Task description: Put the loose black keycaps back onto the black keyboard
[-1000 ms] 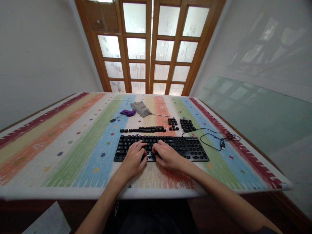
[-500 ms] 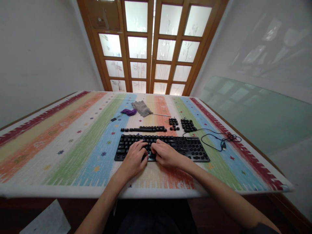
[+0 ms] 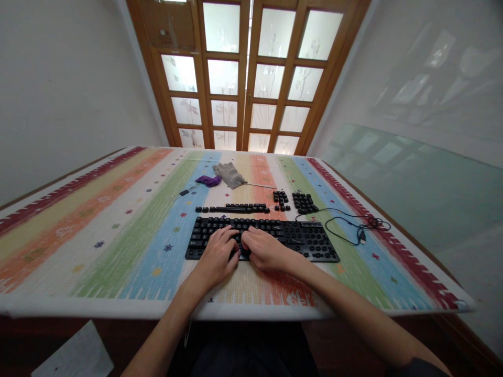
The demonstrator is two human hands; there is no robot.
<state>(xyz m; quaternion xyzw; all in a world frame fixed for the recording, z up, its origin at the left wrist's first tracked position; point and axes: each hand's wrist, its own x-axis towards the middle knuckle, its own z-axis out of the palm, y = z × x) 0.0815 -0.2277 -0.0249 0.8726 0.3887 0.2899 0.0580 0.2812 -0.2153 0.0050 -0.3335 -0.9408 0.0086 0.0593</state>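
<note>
A black computer keyboard (image 3: 208, 230) lies on the striped tablecloth in front of me. Keycaps are off over its right side. My left hand (image 3: 220, 250) rests across its left-middle part, fingers stretched apart over the keys and thumb near the front edge. Close beside it, my right hand (image 3: 262, 248) is closed over the middle keys, thumb and forefinger pinched together. What those fingertips hold, if anything, is hidden. Behind the keyboard lie a row of loose keycaps (image 3: 243, 208), a small keycap group (image 3: 280, 198) and a larger group (image 3: 303, 201).
A grey cloth (image 3: 230, 175), a purple cloth-like bundle (image 3: 208, 181) and a small dark brush-like item (image 3: 184, 192) lie farther back. The keyboard's coiled USB cable (image 3: 371, 224) sits at the right. A glass sheet (image 3: 393, 178) leans along the right wall.
My right hand has shifted slightly left, closer to my left hand, over the same middle keys. The left hand stays in place, and the view has moved very slightly.
</note>
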